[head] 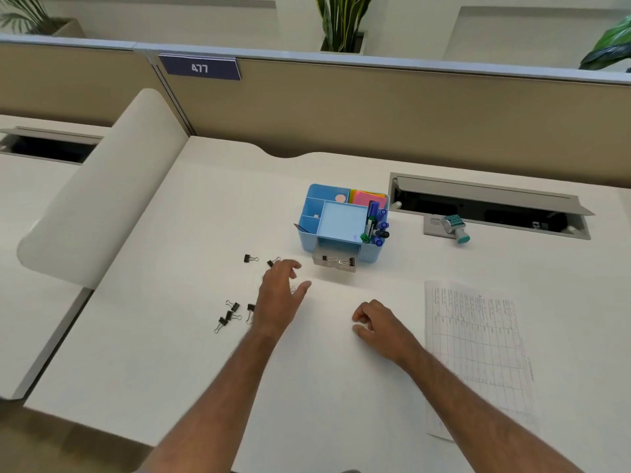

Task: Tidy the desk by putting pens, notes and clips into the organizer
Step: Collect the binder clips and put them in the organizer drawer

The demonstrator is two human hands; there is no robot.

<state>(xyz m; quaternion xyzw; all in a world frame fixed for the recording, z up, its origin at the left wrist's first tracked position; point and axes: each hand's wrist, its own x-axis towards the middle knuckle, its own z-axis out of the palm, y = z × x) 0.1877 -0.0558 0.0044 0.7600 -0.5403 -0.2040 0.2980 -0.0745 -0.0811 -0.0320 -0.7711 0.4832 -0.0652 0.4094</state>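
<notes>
A light blue organizer (309,216) stands mid-desk, with markers (374,221) in its right slot, coloured notes (367,198) at the back and its small front drawer (334,268) pulled out. Two binder clips (338,260) lie in that drawer. Several black binder clips lie loose on the desk: one (250,258) at the far left, one (273,261) by my fingertips, a cluster (229,314) nearer me. My left hand (278,295) hovers over the clips with fingers spread and bent, holding nothing that shows. My right hand (375,322) rests on the desk, loosely curled, empty.
A printed sheet (474,346) lies at the right. A stamp (456,227) and a card sit by the open cable tray (488,206). A beige partition (375,110) runs along the back, and a curved divider (102,189) borders the left.
</notes>
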